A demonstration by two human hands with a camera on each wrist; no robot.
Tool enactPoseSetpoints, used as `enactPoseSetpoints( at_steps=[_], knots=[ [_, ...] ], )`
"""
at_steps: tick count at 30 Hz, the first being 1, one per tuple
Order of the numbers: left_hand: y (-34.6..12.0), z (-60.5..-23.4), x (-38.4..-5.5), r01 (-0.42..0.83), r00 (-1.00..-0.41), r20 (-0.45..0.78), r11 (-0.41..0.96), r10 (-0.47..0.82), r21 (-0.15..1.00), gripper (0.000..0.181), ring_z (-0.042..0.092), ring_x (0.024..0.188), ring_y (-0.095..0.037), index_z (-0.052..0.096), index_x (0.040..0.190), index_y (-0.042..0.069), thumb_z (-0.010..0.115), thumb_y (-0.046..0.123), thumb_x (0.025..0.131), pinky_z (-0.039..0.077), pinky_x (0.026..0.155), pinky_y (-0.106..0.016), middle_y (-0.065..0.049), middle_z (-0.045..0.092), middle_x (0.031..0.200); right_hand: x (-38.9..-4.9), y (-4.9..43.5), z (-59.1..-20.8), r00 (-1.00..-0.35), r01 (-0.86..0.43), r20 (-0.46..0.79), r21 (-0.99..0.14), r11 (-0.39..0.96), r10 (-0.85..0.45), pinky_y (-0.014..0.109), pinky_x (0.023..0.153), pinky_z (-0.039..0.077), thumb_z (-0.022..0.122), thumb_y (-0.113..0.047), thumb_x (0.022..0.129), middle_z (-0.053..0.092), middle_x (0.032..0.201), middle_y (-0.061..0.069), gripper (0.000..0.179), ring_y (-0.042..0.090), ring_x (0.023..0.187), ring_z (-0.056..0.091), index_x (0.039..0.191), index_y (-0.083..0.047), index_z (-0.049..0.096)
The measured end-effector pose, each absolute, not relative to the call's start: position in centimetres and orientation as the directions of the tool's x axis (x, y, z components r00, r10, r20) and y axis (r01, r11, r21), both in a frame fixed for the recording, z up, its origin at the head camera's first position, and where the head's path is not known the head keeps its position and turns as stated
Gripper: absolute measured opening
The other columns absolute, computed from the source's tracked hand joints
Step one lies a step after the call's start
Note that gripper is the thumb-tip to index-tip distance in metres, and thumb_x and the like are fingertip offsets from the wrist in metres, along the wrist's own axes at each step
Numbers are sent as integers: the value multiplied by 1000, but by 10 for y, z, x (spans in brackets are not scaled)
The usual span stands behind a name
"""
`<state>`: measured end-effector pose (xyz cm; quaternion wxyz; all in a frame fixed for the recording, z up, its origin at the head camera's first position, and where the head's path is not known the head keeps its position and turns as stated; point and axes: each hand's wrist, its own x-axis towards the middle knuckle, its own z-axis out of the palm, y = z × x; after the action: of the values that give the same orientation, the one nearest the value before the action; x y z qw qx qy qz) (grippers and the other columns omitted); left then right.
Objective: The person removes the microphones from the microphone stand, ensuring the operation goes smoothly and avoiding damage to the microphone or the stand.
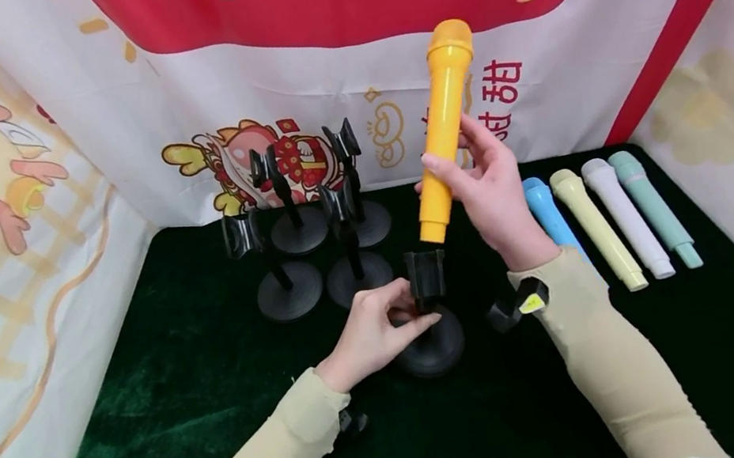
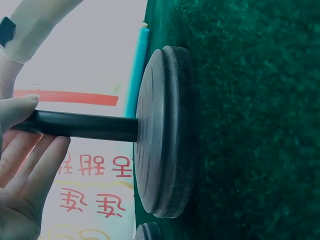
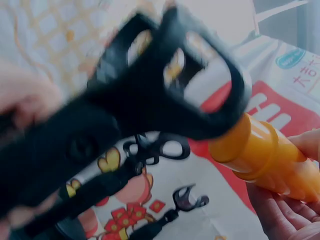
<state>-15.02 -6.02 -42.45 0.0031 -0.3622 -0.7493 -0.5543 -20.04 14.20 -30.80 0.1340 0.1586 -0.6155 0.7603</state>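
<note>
My right hand (image 1: 494, 189) grips an orange toy microphone (image 1: 447, 124) by its lower half, head up and slightly tilted. The microphone's narrow tail end is just above the clip of a black microphone stand (image 1: 427, 275). In the right wrist view the stand's open clip (image 3: 200, 95) is close up, with the orange tail (image 3: 240, 145) right beside it. My left hand (image 1: 376, 332) pinches the upright pole (image 2: 90, 125) of this stand between thumb and fingers. The stand's round base (image 2: 162, 132) rests on the dark green cloth.
Several other black stands (image 1: 288, 289) with vacant clips stand at the back left. To the right lie a blue microphone (image 1: 552, 215), a cream one (image 1: 598, 228), a white one (image 1: 627, 216) and a green one (image 1: 654, 207). A printed curtain (image 1: 313, 69) hangs behind the green cloth (image 1: 176, 435).
</note>
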Motion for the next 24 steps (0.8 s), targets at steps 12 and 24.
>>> enactPoseSetpoints(
  at_steps=[12, 24],
  knots=[
    [-59, -421, -149, 516, -750, 377, 124, 544, 847, 20, 71, 86, -7, 69, 107, 13, 80, 11, 91, 61, 72, -28, 5, 71, 98, -206, 166, -320, -951, -308, 296, -921, -238, 87, 39, 78, 61, 77, -12, 93, 55, 123, 18, 60, 31, 87, 71, 146, -12, 51],
    [-59, -423, -150, 504, -754, 372, 113, 542, 856, 21, 71, 86, -9, 69, 109, 14, 80, 13, 91, 61, 73, -29, 5, 72, 100, -203, 184, -327, -961, -264, 242, -945, -191, 129, 28, 75, 60, 80, -14, 91, 63, 119, 16, 64, 24, 92, 66, 147, -12, 51]
  ],
)
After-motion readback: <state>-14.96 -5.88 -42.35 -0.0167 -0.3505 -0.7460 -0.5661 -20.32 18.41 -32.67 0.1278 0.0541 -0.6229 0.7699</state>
